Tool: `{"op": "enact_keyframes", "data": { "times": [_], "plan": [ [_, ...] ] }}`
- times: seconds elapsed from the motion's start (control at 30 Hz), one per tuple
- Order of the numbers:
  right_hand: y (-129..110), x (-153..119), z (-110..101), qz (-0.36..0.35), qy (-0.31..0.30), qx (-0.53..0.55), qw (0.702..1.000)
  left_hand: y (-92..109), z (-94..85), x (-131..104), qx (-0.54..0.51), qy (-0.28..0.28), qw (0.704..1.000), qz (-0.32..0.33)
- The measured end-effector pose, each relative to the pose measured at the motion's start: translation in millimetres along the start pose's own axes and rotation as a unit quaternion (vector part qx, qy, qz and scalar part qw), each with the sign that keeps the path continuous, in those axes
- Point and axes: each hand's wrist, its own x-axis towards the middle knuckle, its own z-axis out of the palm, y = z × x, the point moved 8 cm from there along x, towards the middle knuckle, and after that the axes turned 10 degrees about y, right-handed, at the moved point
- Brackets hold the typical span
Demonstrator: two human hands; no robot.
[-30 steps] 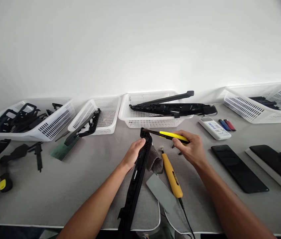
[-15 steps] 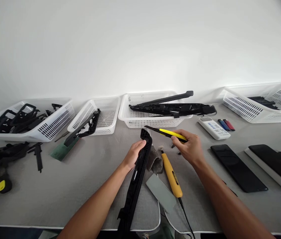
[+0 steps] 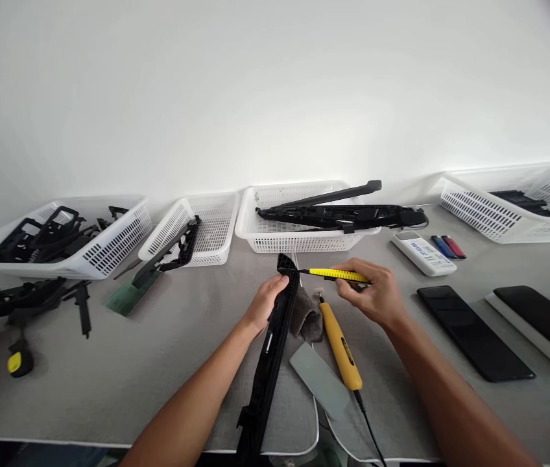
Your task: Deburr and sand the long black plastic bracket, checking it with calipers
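Across the front edge of the bench (image 3: 168,363), whose grey covering looks woven and has pale piping, you hold a long black strip (image 3: 268,363), matte, ribbed and apparently plastic. Its lower end overhangs that edge; its upper end, a slanted tip with a fine grid of ribs, points toward the back edge. Your left hand (image 3: 265,301) is closed on it near that tip, thumb on top. Your right hand (image 3: 375,288) has its fingers closed round a slim knife (image 3: 338,275) with a ridged yellow body, its dark point at the ribbed tip; you can't tell whether they touch.

Beside the strip you have a crumpled, fuzzy grey cloth (image 3: 307,321), a smooth grey-green slab (image 3: 320,379) near the front edge, and a rounded yellow corded tool (image 3: 340,344), its dark lettering too small to read. Along the back edge, the slotted white basket (image 3: 304,243) holds long black parts (image 3: 328,214). Toward the right-hand end, you have a white case (image 3: 423,254) with blue print, unreadable from here, blue and red lighters (image 3: 449,246), and a glossy black phone (image 3: 474,332).
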Motion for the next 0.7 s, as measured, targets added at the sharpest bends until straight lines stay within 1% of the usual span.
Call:
{"op": "enact_keyframes", "data": {
  "times": [0.17, 0.3, 0.47, 0.63, 0.7],
  "plan": [
    [-3.7, -1.1, -3.1, -0.028, 0.026, -0.025, 0.999, 0.1, -0.7, -0.1, -0.009, 0.009, 1.0, -0.003],
    [-7.8, -0.7, -4.0, -0.045, 0.022, -0.024, 0.998, -0.5, -2.0, -0.1, -0.004, 0.014, 1.0, -0.009],
    [-5.5, 0.9, -2.7, -0.013, 0.006, -0.038, 0.999, 0.4, -1.7, -0.8, -0.002, 0.014, 1.0, -0.005],
    [-3.3, 1.8, -12.6, 0.019, 0.069, -0.05, 0.996, -2.9, -3.7, -0.1, 0.001, 0.019, 1.0, -0.01],
    [-3.0, 1.2, -8.9, 0.021, 0.052, -0.032, 0.998, -3.2, -3.3, 0.2, 0.001, 0.013, 1.0, -0.01]
  ]
}}
